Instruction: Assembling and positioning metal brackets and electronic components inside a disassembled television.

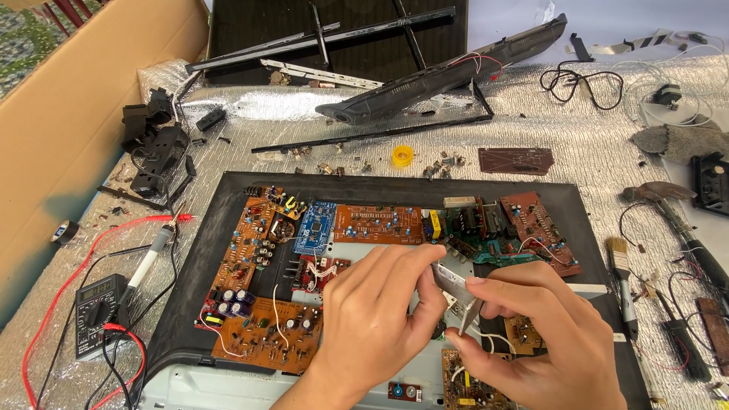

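In the head view, low in the centre of the frame, the left hand (372, 319) and right hand (531, 334) meet over the opened chassis (190, 304). Both sets of fingers are closed around 1 small grey metal part (453, 282), pinching it from opposite ends, probably to steady it above the brown circuit boards (258, 304). The palms hide what lies beneath, and the part's lower end is covered. A multimeter (95, 311) lies on the worktop at lower left.
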